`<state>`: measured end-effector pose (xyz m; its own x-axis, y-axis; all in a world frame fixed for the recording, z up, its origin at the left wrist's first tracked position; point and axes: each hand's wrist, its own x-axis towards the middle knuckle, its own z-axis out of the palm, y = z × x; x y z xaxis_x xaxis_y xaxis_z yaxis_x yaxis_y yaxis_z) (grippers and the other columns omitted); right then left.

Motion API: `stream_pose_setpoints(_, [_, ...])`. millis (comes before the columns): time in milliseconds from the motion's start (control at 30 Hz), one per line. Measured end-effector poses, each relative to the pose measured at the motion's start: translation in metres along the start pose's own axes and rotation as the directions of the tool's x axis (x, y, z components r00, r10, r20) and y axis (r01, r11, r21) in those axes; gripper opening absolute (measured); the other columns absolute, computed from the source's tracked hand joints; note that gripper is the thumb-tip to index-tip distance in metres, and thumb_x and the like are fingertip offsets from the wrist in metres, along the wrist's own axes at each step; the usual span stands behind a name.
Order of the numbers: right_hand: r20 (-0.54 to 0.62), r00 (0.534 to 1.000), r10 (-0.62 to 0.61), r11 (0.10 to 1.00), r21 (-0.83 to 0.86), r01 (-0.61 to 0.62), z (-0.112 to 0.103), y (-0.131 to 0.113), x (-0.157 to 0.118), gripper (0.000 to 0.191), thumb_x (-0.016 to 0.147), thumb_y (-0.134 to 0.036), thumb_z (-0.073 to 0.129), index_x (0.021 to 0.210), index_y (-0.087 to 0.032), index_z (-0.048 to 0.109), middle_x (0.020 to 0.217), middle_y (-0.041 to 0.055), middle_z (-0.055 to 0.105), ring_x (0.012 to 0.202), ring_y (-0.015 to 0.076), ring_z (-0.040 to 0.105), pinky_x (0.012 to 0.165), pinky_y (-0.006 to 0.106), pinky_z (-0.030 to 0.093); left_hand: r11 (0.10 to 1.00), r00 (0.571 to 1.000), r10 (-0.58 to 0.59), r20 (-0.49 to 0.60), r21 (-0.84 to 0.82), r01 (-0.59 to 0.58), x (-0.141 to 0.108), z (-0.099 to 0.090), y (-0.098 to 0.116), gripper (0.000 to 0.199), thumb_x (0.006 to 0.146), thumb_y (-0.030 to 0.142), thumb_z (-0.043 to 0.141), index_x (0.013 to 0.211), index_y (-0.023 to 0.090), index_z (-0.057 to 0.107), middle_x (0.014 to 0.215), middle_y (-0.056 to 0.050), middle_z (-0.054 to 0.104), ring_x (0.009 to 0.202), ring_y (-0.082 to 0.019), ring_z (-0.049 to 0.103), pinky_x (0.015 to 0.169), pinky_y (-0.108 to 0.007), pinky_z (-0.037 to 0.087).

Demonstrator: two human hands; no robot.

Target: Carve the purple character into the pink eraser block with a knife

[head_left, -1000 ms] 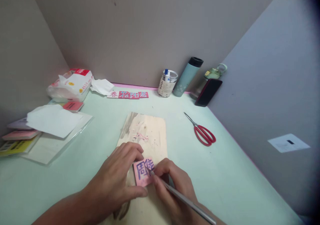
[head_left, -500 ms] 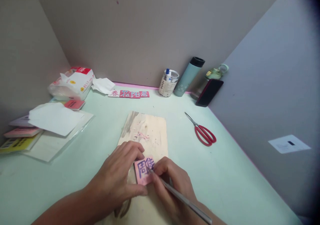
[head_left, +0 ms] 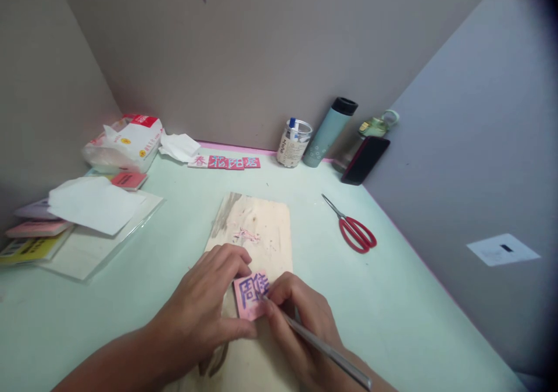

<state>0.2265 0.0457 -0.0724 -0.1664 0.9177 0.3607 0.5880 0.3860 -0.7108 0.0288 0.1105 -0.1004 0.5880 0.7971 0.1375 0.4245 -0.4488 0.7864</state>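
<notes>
A small pink square block point(head_left: 249, 305) with purple characters lies on a pale wooden board point(head_left: 274, 223). My left hand point(head_left: 209, 299) holds it from the left, the thumb along its lower edge and the fingers at its upper edge. In my right hand point(head_left: 300, 322) is a slim metallic carving tool point(head_left: 326, 351), gripped in a pinch, its tip on the characters near the block's right side. Pink shavings point(head_left: 247, 235) lie on the board beyond the block.
Red-handled scissors point(head_left: 355, 232) lie right of the board. Behind stand a clear jar point(head_left: 290, 148), a teal bottle point(head_left: 331, 130), a green-lidded bottle point(head_left: 372, 128) and a phone point(head_left: 365, 159). Lettered tiles point(head_left: 226, 162), a tissue pack point(head_left: 131, 142) and stacked papers point(head_left: 93, 203) are at back and left.
The tool tip has shifted very slightly down over the characters. Both hands keep nearly the same pose on the block and tool.
</notes>
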Motion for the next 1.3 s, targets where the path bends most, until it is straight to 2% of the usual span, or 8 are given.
stream_pose_setpoints(233, [0.016,1.0,-0.005,1.0,-0.021,0.005,0.0004,-0.0002,-0.0012,0.015,0.095,-0.015,0.049,0.083,-0.022,0.049,0.069,-0.0023,0.056,0.052,0.0096,0.047,0.05,0.022,0.036,1.0,1.0,0.013,-0.019,0.003,-0.013,0.0,0.0008,-0.0003,0.045,0.065,0.018,0.077,0.102,0.026,0.053,0.119,-0.003,0.058,0.109,-0.028,0.055,0.092,-0.043,0.045])
stream_pose_setpoints(433, [0.013,1.0,-0.005,1.0,-0.026,0.006,-0.0008,-0.0015,-0.0001,0.015,0.094,-0.014,0.05,0.082,-0.022,0.048,0.068,-0.0023,0.056,0.052,0.0098,0.047,0.049,0.022,0.036,1.0,1.0,-0.018,0.0,0.005,0.018,-0.0006,-0.0009,0.002,0.043,0.066,0.019,0.076,0.102,0.026,0.053,0.121,-0.004,0.058,0.111,-0.029,0.055,0.094,-0.045,0.045])
stream_pose_setpoints(1000, [0.07,0.997,-0.041,0.999,-0.033,0.043,-0.0059,-0.0061,0.0009,0.016,0.095,-0.012,0.049,0.083,-0.022,0.047,0.069,-0.0013,0.057,0.054,0.0106,0.049,0.051,0.022,0.037,1.0,0.999,0.03,-0.042,0.002,-0.03,-0.0006,0.0012,-0.0005,0.046,0.064,0.016,0.078,0.1,0.026,0.052,0.12,-0.003,0.058,0.11,-0.027,0.055,0.092,-0.041,0.044])
stream_pose_setpoints(1100, [0.081,0.997,-0.003,1.0,-0.012,0.004,-0.0064,-0.0076,-0.0001,0.016,0.096,-0.015,0.048,0.082,-0.022,0.047,0.07,-0.0009,0.059,0.055,0.0108,0.049,0.052,0.023,0.038,1.0,0.999,0.027,-0.037,-0.001,-0.027,-0.0016,0.0009,-0.0002,0.046,0.064,0.018,0.079,0.1,0.026,0.052,0.121,-0.003,0.058,0.11,-0.028,0.055,0.092,-0.041,0.043])
stream_pose_setpoints(1300, [0.001,0.997,0.081,0.993,0.089,-0.081,0.0001,-0.002,-0.0042,0.018,0.098,-0.021,0.048,0.08,-0.023,0.047,0.071,-0.0003,0.061,0.055,0.0119,0.05,0.052,0.025,0.037,1.0,1.0,0.012,-0.021,-0.007,-0.012,-0.0006,-0.0004,0.002,0.044,0.065,0.019,0.077,0.1,0.026,0.052,0.121,-0.004,0.058,0.11,-0.028,0.055,0.091,-0.042,0.043])
